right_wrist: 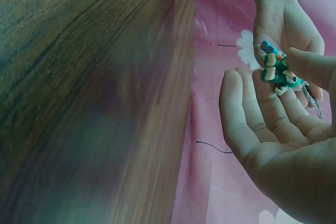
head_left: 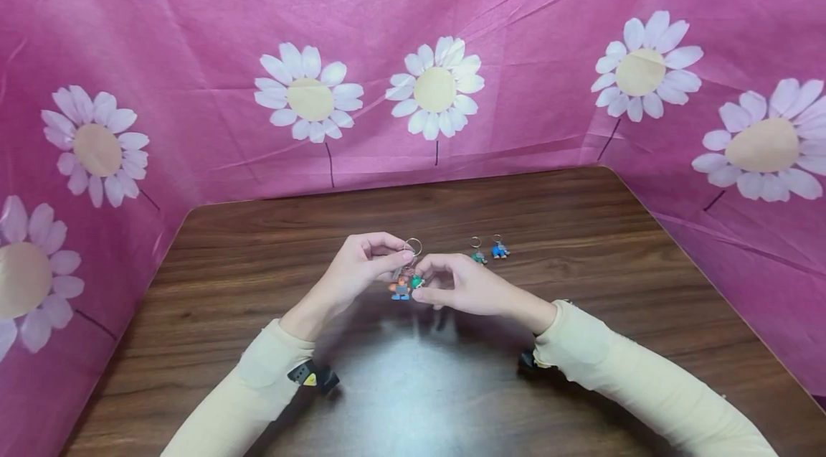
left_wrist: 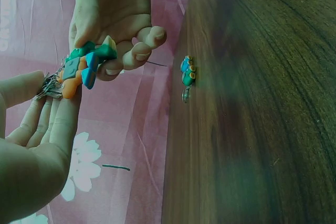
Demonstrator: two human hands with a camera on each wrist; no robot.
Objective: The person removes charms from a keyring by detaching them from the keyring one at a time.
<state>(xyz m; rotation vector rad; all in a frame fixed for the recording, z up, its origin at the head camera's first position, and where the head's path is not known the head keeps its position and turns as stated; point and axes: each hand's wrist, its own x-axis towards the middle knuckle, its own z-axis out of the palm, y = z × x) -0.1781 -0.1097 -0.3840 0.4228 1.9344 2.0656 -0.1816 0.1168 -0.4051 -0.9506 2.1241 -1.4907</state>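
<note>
Above the table my left hand (head_left: pixel 351 270) pinches the metal ring and chain of keychains between thumb and fingers. From it hangs an orange figure keychain (head_left: pixel 400 288) with blue feet and a grey front. Beside that is a green figure keychain (head_left: pixel 417 283), which my right hand (head_left: pixel 474 286) pinches between thumb and index finger. In the left wrist view the orange figure (left_wrist: pixel 72 80) and the green figure (left_wrist: pixel 105 50) lie close together, overlapping. The right wrist view shows the green figure (right_wrist: pixel 283 74) in front, mostly covering the orange one.
Behind my right hand, a green keychain (head_left: pixel 478 257) and a blue keychain (head_left: pixel 500 250) lie side by side on the wooden table (head_left: pixel 258 256), each with a metal ring. A pink cloth (head_left: pixel 516 84) with white flowers stands around the table's back and sides.
</note>
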